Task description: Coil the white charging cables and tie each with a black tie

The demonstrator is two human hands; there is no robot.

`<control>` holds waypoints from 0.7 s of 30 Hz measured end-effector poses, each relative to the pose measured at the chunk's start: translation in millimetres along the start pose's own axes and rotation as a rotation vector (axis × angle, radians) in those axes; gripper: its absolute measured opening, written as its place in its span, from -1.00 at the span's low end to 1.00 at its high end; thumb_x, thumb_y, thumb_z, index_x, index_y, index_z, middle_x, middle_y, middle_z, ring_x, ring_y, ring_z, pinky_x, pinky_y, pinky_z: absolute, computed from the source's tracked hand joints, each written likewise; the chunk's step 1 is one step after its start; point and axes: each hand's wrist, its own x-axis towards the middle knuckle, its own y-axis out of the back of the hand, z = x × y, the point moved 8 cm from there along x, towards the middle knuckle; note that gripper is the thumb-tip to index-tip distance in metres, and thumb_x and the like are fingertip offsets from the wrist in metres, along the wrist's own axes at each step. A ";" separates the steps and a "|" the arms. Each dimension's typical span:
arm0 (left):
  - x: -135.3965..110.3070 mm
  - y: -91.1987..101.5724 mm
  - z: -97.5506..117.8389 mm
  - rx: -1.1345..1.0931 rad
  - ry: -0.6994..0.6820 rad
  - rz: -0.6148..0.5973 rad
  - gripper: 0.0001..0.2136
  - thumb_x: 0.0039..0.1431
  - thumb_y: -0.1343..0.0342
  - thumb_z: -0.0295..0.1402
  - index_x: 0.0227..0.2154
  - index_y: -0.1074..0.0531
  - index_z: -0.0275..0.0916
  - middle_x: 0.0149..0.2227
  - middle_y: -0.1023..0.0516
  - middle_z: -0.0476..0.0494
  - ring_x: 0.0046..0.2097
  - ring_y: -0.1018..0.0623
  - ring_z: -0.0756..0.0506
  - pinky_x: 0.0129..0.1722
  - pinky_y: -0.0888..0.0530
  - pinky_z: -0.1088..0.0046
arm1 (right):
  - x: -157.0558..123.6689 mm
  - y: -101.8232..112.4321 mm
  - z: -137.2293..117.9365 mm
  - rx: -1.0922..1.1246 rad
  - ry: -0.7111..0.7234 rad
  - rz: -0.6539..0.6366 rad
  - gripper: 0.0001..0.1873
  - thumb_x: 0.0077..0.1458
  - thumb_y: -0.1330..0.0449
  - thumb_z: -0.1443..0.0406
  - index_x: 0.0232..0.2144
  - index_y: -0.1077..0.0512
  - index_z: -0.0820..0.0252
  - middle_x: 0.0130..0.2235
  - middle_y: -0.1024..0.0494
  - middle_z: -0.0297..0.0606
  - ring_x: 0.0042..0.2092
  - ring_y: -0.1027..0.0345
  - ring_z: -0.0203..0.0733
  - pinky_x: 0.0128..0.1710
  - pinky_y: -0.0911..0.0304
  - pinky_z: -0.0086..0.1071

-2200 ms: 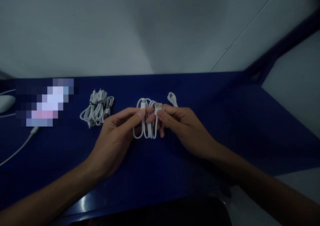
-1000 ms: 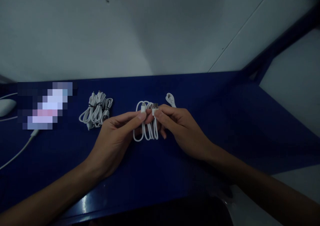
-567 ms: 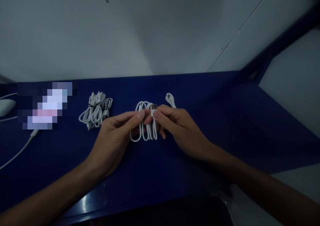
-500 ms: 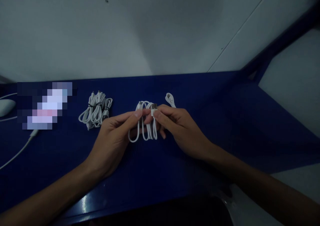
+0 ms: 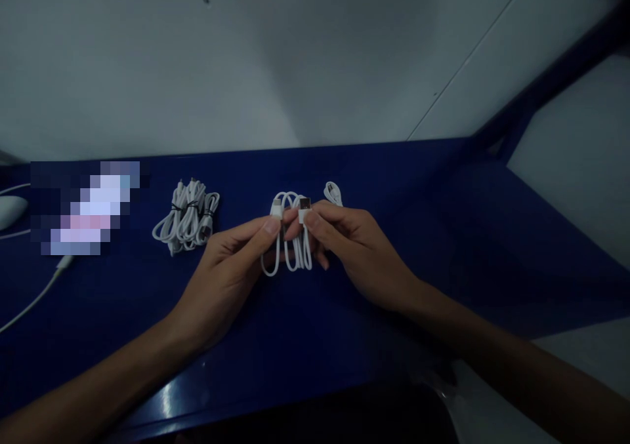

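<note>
A white USB cable [image 5: 296,250], gathered in loose loops, is held between my two hands above the blue table. My left hand [image 5: 229,260] pinches the smaller plug end between thumb and fingers. At the other end, the wide USB plug stands upright in the pinch of my right hand [image 5: 361,247], its metal mouth facing up. The loops hang below the fingertips, and some fingers behind them are partly hidden. Just past my right hand lies another coiled white cable [image 5: 333,193], partly covered by that hand.
Several white cables bundled with black ties [image 5: 187,218] lie left of my hands. Farther left are a pixelated bright-screened device [image 5: 88,211] with a white cord [image 5: 37,300] and a white rounded object [image 5: 12,212]. A pale wall [image 5: 246,70] rises behind the blue table [image 5: 275,339].
The small plug in my left hand has risen slightly and shows more clearly. The cable loops have shifted a little up and to the right; both hands keep their hold.
</note>
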 end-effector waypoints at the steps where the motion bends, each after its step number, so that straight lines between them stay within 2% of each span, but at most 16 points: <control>1: 0.3 0.0 -0.4 -0.004 0.003 0.001 -0.69 0.60 -0.16 -0.13 0.05 -0.77 -0.10 0.24 -0.69 -0.24 0.32 -0.57 -0.33 0.36 -0.48 0.04 | 0.2 -0.1 0.4 0.003 -0.005 -0.001 -0.62 0.55 -0.22 0.02 -0.16 -0.72 0.08 -0.29 -0.52 -0.32 -0.33 -0.36 -0.28 -0.36 -0.37 -0.40; 10: 1.3 -3.6 0.0 0.017 0.010 -0.025 -0.69 0.62 -0.12 -0.20 0.07 -0.76 -0.11 0.26 -0.67 -0.25 0.26 -0.60 -0.32 0.31 -0.51 0.05 | 1.6 0.6 2.6 0.013 -0.030 0.024 -0.57 0.52 -0.23 -0.05 -0.14 -0.73 0.09 -0.26 -0.56 -0.30 -0.36 -0.34 -0.29 -0.38 -0.36 -0.39; 16: 2.6 -2.4 -1.0 0.022 0.013 -0.038 -0.68 0.63 -0.09 -0.19 0.09 -0.76 -0.11 0.23 -0.69 -0.27 0.24 -0.61 -0.32 0.28 -0.52 0.04 | 1.2 0.8 5.4 -0.003 -0.043 0.041 -0.62 0.57 -0.20 0.05 -0.15 -0.73 0.10 -0.25 -0.57 -0.31 -0.38 -0.32 -0.33 -0.38 -0.33 -0.39; 21: 2.8 1.4 -4.6 0.009 0.029 -0.026 -0.69 0.61 -0.12 -0.16 0.10 -0.75 -0.08 0.19 -0.72 -0.26 0.24 -0.62 -0.33 0.23 -0.56 0.06 | 0.8 1.1 6.9 -0.021 -0.056 0.048 -0.60 0.56 -0.20 0.03 -0.16 -0.74 0.10 -0.29 -0.53 -0.33 -0.40 -0.30 -0.33 -0.37 -0.32 -0.37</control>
